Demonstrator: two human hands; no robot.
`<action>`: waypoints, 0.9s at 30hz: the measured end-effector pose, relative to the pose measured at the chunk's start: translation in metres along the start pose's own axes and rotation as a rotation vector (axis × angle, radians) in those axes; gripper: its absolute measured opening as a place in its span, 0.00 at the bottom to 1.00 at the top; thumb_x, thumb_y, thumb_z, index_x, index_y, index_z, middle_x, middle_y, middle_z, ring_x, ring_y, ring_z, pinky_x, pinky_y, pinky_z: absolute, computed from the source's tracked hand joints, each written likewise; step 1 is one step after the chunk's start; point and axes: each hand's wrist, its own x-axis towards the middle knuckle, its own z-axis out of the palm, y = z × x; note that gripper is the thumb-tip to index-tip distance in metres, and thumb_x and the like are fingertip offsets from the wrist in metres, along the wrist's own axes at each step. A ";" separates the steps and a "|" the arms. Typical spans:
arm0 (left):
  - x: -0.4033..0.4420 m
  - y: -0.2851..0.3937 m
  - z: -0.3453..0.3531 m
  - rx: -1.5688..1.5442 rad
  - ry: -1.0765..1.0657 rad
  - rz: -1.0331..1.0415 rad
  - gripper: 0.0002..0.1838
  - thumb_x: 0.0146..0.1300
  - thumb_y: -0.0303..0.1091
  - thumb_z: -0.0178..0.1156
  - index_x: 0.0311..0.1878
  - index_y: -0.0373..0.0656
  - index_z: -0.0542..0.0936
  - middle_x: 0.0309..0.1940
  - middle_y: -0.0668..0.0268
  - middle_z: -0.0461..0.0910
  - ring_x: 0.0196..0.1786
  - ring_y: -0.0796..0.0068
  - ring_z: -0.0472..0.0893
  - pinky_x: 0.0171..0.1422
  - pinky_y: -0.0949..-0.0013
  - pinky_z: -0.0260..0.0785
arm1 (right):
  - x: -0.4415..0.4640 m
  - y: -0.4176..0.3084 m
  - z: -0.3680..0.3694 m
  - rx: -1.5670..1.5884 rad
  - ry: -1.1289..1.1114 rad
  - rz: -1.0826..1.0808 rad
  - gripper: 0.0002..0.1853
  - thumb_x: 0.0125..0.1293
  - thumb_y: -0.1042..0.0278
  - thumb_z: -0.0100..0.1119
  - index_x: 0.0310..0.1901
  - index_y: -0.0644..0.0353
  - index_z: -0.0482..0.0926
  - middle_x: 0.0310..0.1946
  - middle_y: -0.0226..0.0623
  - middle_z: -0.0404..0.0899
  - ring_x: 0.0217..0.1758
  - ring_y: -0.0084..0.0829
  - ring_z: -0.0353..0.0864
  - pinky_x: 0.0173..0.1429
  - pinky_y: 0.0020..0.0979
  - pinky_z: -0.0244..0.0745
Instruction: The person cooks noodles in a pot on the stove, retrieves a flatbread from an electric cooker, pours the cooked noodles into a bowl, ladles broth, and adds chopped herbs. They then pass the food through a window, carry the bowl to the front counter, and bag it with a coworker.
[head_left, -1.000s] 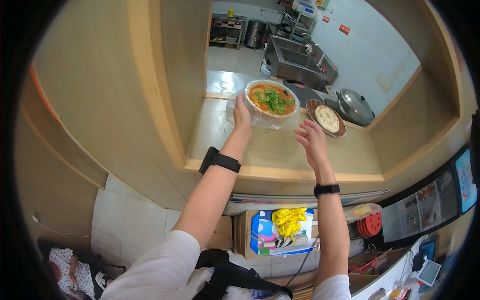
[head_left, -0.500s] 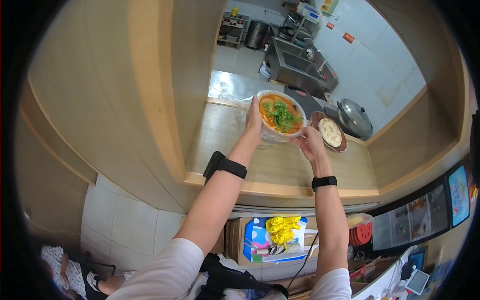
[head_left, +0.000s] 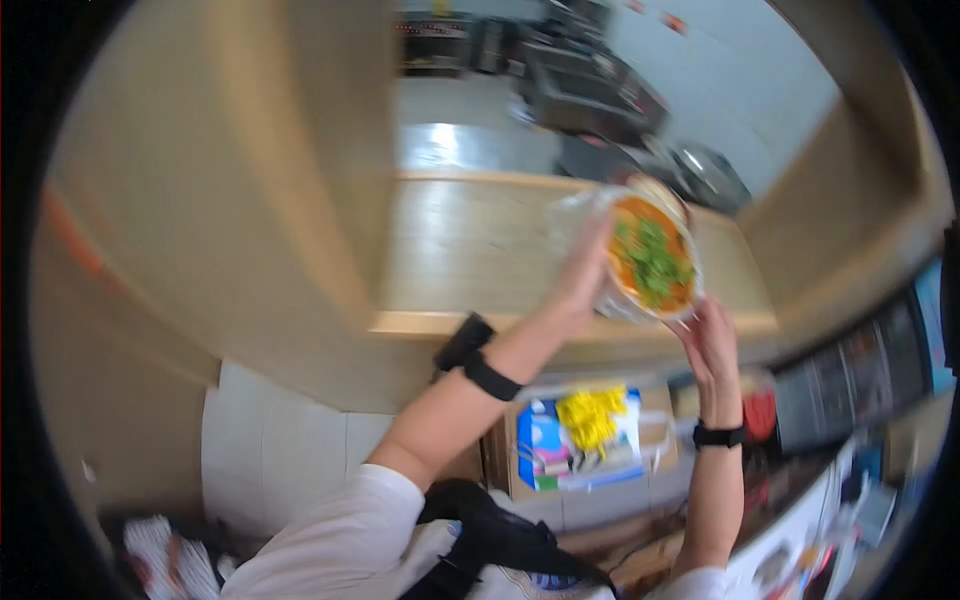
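Between my two hands is a bowl of soup (head_left: 652,258), orange-red with chopped green herbs on top. Clear plastic film shows around the bowl's outside. My left hand (head_left: 585,262) grips its left side, fingers against the wall. At the lower right rim, my right hand (head_left: 708,335) supports it with thumb and fingers. The bowl is above the front part of the wooden counter (head_left: 470,250). Behind it, partly covered, lies a flatbread (head_left: 655,188) on a brown dish. Motion blur softens the view.
Wooden side panels frame the serving opening. Beyond it are a lidded metal pot (head_left: 712,175) and a steel sink (head_left: 580,85). Below the counter, a box carries a blue-and-white bag (head_left: 545,430) and yellow plastic (head_left: 592,415). A seated person (head_left: 165,560) is at lower left.
Both hands have carried the bowl right and toward me, from farther in over the counter to nearer its front edge. The bowl now overlaps the flatbread dish. The camera view has shifted too.
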 end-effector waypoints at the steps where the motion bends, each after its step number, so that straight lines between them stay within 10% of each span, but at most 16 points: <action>1: -0.012 -0.012 0.014 0.027 -0.008 -0.057 0.28 0.63 0.51 0.42 0.60 0.42 0.60 0.57 0.64 0.63 0.59 0.73 0.62 0.64 0.69 0.52 | -0.017 0.001 -0.024 -0.015 0.024 -0.020 0.09 0.62 0.70 0.41 0.39 0.66 0.69 0.35 0.38 0.75 0.38 0.27 0.77 0.40 0.29 0.77; 27: -0.255 -0.505 0.317 -0.089 -0.718 -1.213 0.27 0.65 0.47 0.41 0.63 0.44 0.55 0.59 0.68 0.60 0.62 0.77 0.58 0.64 0.70 0.51 | -0.488 0.034 -0.397 0.068 1.354 -0.244 0.03 0.59 0.75 0.45 0.29 0.58 0.66 0.31 0.28 0.70 0.36 0.19 0.70 0.45 0.28 0.71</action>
